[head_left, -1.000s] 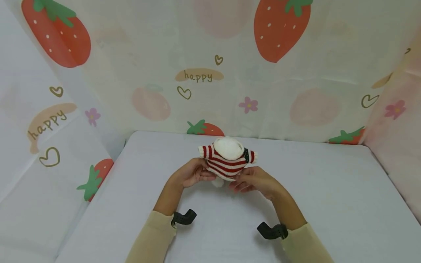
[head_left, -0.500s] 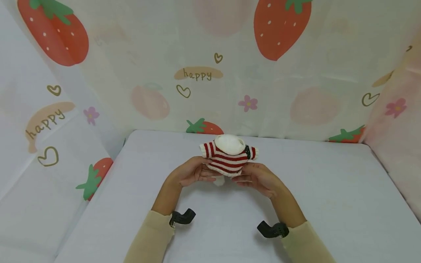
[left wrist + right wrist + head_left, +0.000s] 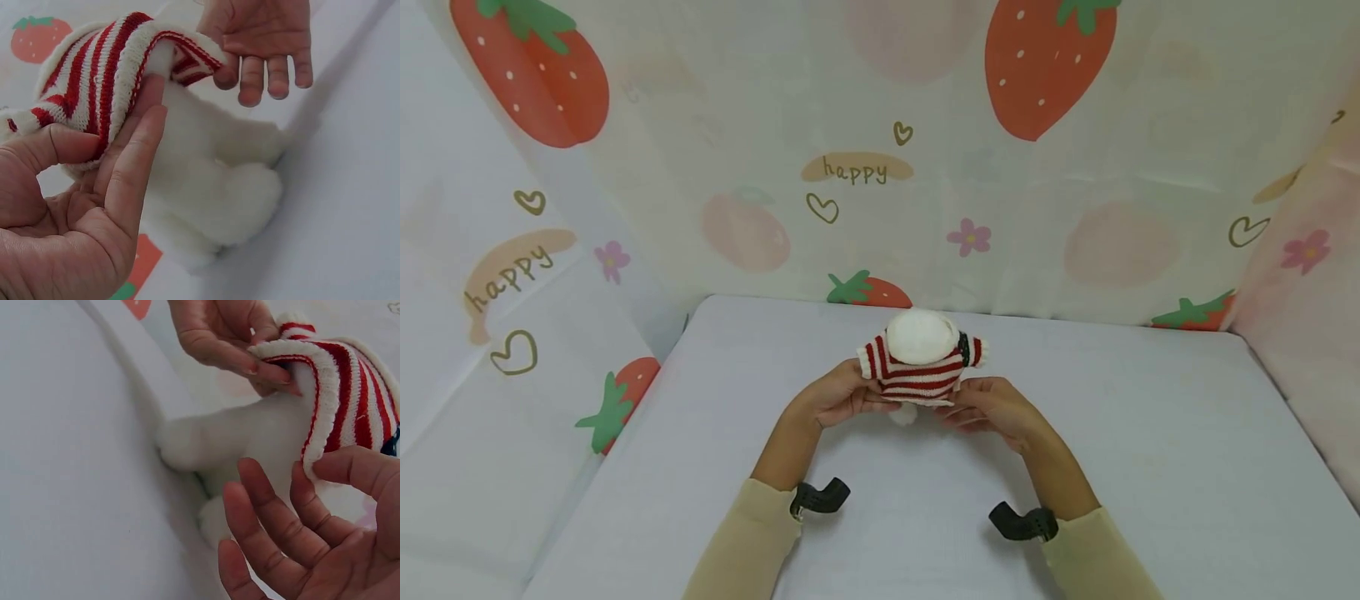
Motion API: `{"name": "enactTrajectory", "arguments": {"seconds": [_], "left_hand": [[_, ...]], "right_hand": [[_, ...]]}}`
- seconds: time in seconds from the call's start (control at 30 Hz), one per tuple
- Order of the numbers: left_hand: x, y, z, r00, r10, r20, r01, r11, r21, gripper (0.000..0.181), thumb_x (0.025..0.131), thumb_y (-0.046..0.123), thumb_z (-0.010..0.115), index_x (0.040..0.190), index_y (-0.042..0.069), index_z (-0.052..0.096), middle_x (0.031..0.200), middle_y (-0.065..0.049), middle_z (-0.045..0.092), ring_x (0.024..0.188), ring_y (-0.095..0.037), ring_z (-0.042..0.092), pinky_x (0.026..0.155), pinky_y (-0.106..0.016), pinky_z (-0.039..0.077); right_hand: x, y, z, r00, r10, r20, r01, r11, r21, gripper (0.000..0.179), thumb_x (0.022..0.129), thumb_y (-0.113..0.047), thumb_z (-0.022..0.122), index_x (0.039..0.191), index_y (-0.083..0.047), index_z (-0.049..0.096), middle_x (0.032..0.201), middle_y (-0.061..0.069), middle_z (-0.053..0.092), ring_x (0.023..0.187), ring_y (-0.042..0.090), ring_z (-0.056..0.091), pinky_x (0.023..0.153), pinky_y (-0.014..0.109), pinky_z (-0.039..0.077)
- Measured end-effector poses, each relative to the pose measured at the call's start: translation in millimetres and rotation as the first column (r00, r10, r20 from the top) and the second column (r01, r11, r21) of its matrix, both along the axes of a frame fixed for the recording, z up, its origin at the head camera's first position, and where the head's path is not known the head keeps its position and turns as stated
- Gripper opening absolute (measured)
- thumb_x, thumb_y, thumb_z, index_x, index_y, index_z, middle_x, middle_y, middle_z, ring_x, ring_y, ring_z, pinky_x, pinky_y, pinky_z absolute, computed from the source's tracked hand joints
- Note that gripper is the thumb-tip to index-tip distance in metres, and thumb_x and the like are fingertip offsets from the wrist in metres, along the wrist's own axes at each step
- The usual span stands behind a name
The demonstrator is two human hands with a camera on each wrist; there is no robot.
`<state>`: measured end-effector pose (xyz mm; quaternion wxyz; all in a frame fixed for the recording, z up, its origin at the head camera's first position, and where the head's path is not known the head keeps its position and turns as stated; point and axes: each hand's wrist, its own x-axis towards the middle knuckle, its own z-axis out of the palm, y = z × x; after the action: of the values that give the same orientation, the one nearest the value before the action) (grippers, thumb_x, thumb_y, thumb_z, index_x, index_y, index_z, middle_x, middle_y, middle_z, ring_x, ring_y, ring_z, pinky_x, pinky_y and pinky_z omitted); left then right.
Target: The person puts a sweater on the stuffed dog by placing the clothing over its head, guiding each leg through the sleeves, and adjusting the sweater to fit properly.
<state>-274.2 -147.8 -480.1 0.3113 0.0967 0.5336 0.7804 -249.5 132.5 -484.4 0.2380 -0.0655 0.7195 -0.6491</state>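
Observation:
A white plush toy (image 3: 215, 178) stands on the table, wearing a red-and-white striped knitted sweater (image 3: 921, 379). Its round white top (image 3: 922, 336) pokes out above the neckline in the head view. My left hand (image 3: 842, 396) pinches the sweater's hem on the left side, thumb outside and fingers tucked under, against the fur. On the other side, my right hand (image 3: 996, 406) pinches the hem between thumb and index finger (image 3: 312, 503), the remaining fingers spread apart. Below the hem, the plush legs (image 3: 209, 440) are bare. The toy's front is hidden.
The toy stands near the back of a white-covered table (image 3: 1150, 458). Behind it hangs a cloth backdrop (image 3: 1030, 183) printed with strawberries, hearts and flowers. Black wrist cameras (image 3: 822, 496) sit on both forearms.
The hem, slanted and bunched earlier, now runs nearly level between the hands. My right hand has shifted slightly, and its fingers have spread from the hem. The left hand stays nearly in place.

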Motion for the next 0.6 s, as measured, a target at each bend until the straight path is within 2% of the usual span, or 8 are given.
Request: {"name": "enactTrajectory", "arguments": {"seconds": [0.13, 0.27, 0.43, 0.6], "left_hand": [[-0.8, 2.1, -5.0, 0.999, -0.03, 0.019, 0.029, 0.999, 0.036, 0.058, 0.094, -0.015, 0.045, 0.15, -0.009, 0.033, 0.116, -0.017, 0.069, 0.102, -0.024, 0.072, 0.094, -0.044, 0.054], [-1.9, 2.4, -9.8, 0.999, -0.041, 0.009, 0.04, 0.998, 0.042, 0.048, 0.099, -0.008, 0.047, 0.146, -0.009, 0.038, 0.109, -0.015, 0.07, 0.099, -0.025, 0.072, 0.093, -0.043, 0.055], [-3.4, -0.1, -12.1, 0.999, -0.003, -0.037, 0.002, 1.0, -0.03, 0.039, 0.103, -0.001, 0.05, 0.141, -0.008, 0.047, 0.103, -0.011, 0.071, 0.095, -0.023, 0.071, 0.089, -0.043, 0.057], [-6.8, -4.5, -6.8, 0.996, -0.014, -0.087, 0.002, 0.991, -0.133, 0.038, 0.102, 0.003, 0.052, 0.139, -0.006, 0.05, 0.108, -0.012, 0.071, 0.097, -0.025, 0.072, 0.092, -0.044, 0.056]], "right_hand": [[-1.6, 0, -2.4, 1.0, -0.011, -0.017, 0.012, 0.999, 0.034, 0.028, 0.098, -0.021, 0.064, 0.113, 0.003, 0.07, 0.104, 0.018, 0.076, 0.099, 0.033, 0.073, 0.084, 0.042, 0.057], [-3.1, -1, -4.3, 0.999, -0.023, -0.024, 0.024, 0.998, 0.057, 0.027, 0.097, -0.019, 0.064, 0.111, 0.003, 0.071, 0.102, 0.017, 0.076, 0.097, 0.033, 0.073, 0.081, 0.04, 0.058], [-3.4, -2, -6.4, 0.996, -0.03, -0.083, 0.039, 0.994, 0.105, 0.023, 0.094, -0.014, 0.062, 0.107, 0.004, 0.069, 0.099, 0.013, 0.075, 0.093, 0.033, 0.073, 0.077, 0.039, 0.058], [-1.7, -2, -2.2, 0.987, 0.012, -0.158, 0.002, 0.996, 0.092, 0.027, 0.096, -0.014, 0.061, 0.113, 0.006, 0.067, 0.103, 0.014, 0.074, 0.095, 0.034, 0.072, 0.081, 0.043, 0.058]]}}
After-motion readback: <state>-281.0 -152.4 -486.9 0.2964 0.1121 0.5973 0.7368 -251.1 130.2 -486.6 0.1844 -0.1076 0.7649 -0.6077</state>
